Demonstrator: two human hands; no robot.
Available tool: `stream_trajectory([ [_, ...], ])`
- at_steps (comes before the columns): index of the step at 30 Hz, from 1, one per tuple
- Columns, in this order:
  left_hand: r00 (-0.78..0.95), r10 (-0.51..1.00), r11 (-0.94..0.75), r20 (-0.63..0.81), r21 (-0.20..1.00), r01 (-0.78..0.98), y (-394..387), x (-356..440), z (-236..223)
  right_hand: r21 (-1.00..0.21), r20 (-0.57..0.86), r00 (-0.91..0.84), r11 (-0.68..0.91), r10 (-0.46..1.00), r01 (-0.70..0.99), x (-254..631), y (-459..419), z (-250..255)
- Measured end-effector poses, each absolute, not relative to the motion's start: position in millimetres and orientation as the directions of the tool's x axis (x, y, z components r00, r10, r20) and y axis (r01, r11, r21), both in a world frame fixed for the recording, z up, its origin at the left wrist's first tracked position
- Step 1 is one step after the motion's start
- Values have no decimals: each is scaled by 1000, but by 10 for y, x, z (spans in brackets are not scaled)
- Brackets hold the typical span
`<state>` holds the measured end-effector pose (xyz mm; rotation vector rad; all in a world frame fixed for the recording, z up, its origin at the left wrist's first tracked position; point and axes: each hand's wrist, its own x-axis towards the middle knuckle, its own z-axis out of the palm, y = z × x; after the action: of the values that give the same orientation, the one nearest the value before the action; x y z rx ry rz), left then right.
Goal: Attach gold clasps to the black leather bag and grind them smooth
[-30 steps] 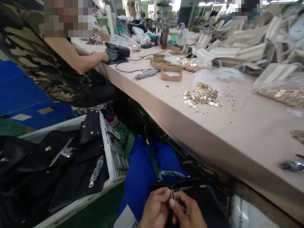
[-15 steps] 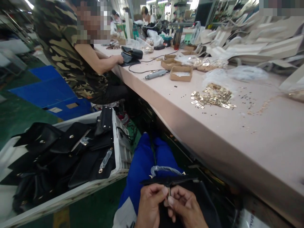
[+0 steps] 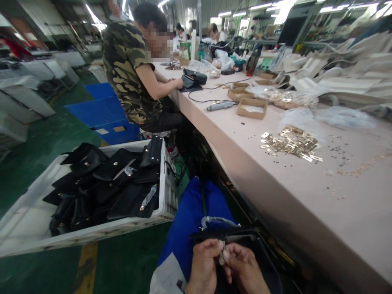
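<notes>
At the bottom of the head view my left hand (image 3: 204, 267) and my right hand (image 3: 245, 269) meet over my lap. Both pinch a small metal fitting (image 3: 222, 255) between thumb and fingers. The fitting sits at the top edge of a black bag (image 3: 235, 239) that lies across my blue trouser legs (image 3: 190, 220). A strip of clear plastic wrap (image 3: 214, 221) shows just beyond the bag. Most of the bag is hidden under my hands.
A long pink worktable (image 3: 275, 171) runs along my right, with a heap of gold metal plates (image 3: 290, 143), small cardboard boxes (image 3: 252, 108) and an electric screwdriver (image 3: 220, 106). A white crate (image 3: 27, 216) of black bags stands on the green floor at left. A person in camouflage (image 3: 130, 69) works further along the table.
The camera has swung left and up, showing more of the floor, the crate and the seated person. My hands stay pinched together on the fitting, barely shifted.
</notes>
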<state>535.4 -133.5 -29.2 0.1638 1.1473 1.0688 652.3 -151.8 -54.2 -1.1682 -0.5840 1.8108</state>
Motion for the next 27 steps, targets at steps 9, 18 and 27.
stream_trajectory([
  [9, -20, 813, 492, -581, 706, -509, -1323, 5077, -368, -861, -455, -19, -445, 890, -248, 6250, -1598, -471],
  [18, 63, 848, 480, -526, 713, -512, -1428, 5105, -425, -907, -372, 10, -361, 928, -217, 6324, -1751, -424],
  [27, 271, 821, 564, -503, 642, -518, -1655, 4874, -293, -944, -276, 11, -269, 961, -190, 6218, -2047, -336],
])
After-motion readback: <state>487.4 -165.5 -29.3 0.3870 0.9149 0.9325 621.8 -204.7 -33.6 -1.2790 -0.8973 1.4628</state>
